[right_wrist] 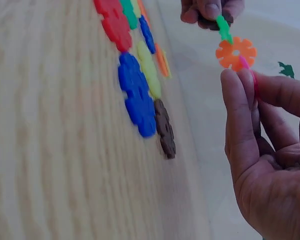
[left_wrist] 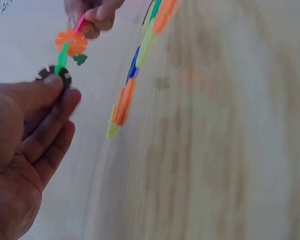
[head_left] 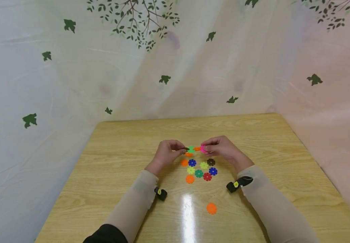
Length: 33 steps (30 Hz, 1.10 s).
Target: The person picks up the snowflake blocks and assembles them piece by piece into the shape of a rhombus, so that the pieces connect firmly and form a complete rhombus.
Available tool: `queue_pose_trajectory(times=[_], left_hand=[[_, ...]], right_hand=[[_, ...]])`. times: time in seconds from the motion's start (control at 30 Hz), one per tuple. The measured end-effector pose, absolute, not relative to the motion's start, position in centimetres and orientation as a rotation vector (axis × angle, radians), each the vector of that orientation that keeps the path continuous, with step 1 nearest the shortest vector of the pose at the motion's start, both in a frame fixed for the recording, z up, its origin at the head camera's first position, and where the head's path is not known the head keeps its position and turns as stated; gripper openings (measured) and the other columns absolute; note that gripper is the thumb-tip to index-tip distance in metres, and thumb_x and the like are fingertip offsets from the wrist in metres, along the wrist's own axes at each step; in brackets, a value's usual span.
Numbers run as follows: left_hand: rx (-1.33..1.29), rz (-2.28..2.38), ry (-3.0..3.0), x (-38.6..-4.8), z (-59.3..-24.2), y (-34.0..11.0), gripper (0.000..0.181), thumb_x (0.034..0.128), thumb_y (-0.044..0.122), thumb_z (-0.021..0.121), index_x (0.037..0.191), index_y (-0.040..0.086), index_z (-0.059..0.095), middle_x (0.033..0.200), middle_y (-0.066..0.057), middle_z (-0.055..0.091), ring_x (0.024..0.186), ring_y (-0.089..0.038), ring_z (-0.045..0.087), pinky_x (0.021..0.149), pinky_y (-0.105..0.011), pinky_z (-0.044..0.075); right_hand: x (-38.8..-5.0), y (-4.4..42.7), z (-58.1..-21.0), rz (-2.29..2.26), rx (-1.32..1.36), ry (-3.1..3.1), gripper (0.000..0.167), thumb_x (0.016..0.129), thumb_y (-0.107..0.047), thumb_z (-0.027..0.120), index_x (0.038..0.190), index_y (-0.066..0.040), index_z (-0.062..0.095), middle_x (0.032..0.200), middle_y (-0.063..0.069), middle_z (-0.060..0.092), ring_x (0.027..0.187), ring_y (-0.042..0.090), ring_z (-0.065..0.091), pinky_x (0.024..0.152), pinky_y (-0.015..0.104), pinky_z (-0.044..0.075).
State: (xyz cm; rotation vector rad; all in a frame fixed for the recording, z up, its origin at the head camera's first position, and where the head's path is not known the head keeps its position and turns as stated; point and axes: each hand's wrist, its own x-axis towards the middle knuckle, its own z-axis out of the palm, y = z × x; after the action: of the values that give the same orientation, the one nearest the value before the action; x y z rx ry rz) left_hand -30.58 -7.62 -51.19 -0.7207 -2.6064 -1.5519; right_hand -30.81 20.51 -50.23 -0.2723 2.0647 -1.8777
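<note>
A short chain of notched plastic discs hangs between the two hands. My left hand [head_left: 169,153] pinches the dark brown disc [left_wrist: 54,76] at one end, thumb on its face. Joined to it is a bright green disc [head_left: 191,149], then an orange disc [right_wrist: 236,53] that faces the right wrist view. At the other end my right hand [head_left: 225,151] pinches a pink disc [head_left: 203,149] between thumb and fingers; the pink one shows edge-on in the right wrist view and is partly hidden by the fingertips.
Below the hands, loose discs lie on the wooden table [head_left: 117,168]: blue [head_left: 213,171], red [head_left: 207,177], teal [head_left: 198,173], brown [head_left: 211,162], yellow [head_left: 204,165] and orange [head_left: 190,179]. Another orange disc [head_left: 211,208] lies nearer the front. A patterned curtain [head_left: 132,84] stands behind.
</note>
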Motion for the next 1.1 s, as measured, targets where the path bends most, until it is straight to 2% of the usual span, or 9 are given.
queue_pose_trajectory(times=[0.17, 0.5, 0.6, 0.7, 0.8, 0.9, 1.0, 1.1], left_hand=[[-0.739, -1.513, -2.621, -30.6, -51.2, -7.4, 0.005, 0.0946, 0.015, 0.081, 0.097, 0.01, 0.081, 0.088, 0.009, 0.076, 0.083, -0.01, 0.071, 0.072, -0.028, 0.06], [-0.737, -1.616, -2.608, -30.7, -51.4, -7.3, 0.006, 0.0924, 0.01, 0.082, 0.096, 0.013, 0.08, 0.089, 0.006, 0.075, 0.083, -0.012, 0.072, 0.073, -0.029, 0.06], [-0.771, -1.671, -2.642, -30.8, -51.3, -7.6, 0.006, 0.0931, 0.013, 0.083, 0.098, 0.015, 0.079, 0.092, 0.005, 0.076, 0.084, -0.016, 0.073, 0.074, -0.031, 0.061], [-0.785, -1.73, -2.678, -30.9, -51.2, -7.9, 0.009, 0.0954, 0.024, 0.081, 0.102, 0.018, 0.079, 0.097, 0.004, 0.077, 0.087, -0.02, 0.073, 0.078, -0.036, 0.061], [-0.797, -1.792, -2.679, -31.0, -51.1, -8.0, 0.021, 0.1004, 0.034, 0.074, 0.108, 0.014, 0.078, 0.1, -0.001, 0.077, 0.09, -0.024, 0.074, 0.083, -0.039, 0.061], [-0.822, -1.873, -2.663, -31.0, -51.0, -7.7, 0.032, 0.1051, 0.034, 0.067, 0.114, 0.005, 0.076, 0.102, -0.008, 0.076, 0.092, -0.028, 0.074, 0.086, -0.043, 0.061], [-0.825, -1.93, -2.671, -30.8, -51.0, -7.2, 0.033, 0.1053, 0.032, 0.067, 0.115, 0.002, 0.076, 0.1, -0.01, 0.076, 0.089, -0.031, 0.073, 0.084, -0.045, 0.062], [-0.787, -1.973, -2.697, -30.6, -51.0, -6.6, 0.031, 0.1042, 0.034, 0.069, 0.113, 0.006, 0.078, 0.097, -0.008, 0.077, 0.085, -0.029, 0.072, 0.081, -0.043, 0.062]], right_hand=[[-30.6, 20.2, -50.0, -1.879, -0.297, 2.078, 0.027, 0.101, 0.001, 0.066, 0.125, 0.014, 0.068, 0.108, 0.018, 0.073, 0.101, 0.046, 0.072, 0.087, 0.052, 0.06], [-31.0, 20.5, -50.7, -1.904, -0.23, 2.08, 0.027, 0.1, 0.002, 0.069, 0.124, 0.011, 0.067, 0.102, 0.016, 0.073, 0.097, 0.042, 0.074, 0.084, 0.047, 0.062], [-31.2, 20.8, -51.0, -1.91, -0.216, 2.082, 0.025, 0.1, -0.001, 0.069, 0.123, 0.01, 0.066, 0.102, 0.015, 0.073, 0.095, 0.037, 0.075, 0.085, 0.047, 0.062], [-31.3, 21.1, -51.0, -1.924, -0.212, 2.08, 0.023, 0.102, -0.001, 0.067, 0.122, 0.01, 0.066, 0.106, 0.014, 0.073, 0.097, 0.036, 0.074, 0.087, 0.047, 0.062], [-31.3, 21.0, -50.8, -1.909, -0.257, 2.083, 0.023, 0.103, -0.001, 0.066, 0.123, 0.011, 0.068, 0.109, 0.013, 0.074, 0.099, 0.033, 0.074, 0.087, 0.046, 0.061], [-31.1, 20.5, -50.6, -1.877, -0.34, 2.031, 0.025, 0.103, -0.002, 0.066, 0.123, 0.012, 0.068, 0.11, 0.015, 0.074, 0.099, 0.033, 0.075, 0.089, 0.047, 0.061], [-30.9, 19.8, -50.4, -1.825, -0.423, 1.988, 0.026, 0.103, -0.005, 0.067, 0.122, 0.013, 0.069, 0.11, 0.017, 0.074, 0.098, 0.031, 0.075, 0.091, 0.05, 0.06], [-30.6, 19.2, -50.4, -1.787, -0.464, 1.99, 0.024, 0.103, -0.005, 0.067, 0.119, 0.012, 0.071, 0.106, 0.016, 0.075, 0.094, 0.03, 0.075, 0.089, 0.052, 0.06]])
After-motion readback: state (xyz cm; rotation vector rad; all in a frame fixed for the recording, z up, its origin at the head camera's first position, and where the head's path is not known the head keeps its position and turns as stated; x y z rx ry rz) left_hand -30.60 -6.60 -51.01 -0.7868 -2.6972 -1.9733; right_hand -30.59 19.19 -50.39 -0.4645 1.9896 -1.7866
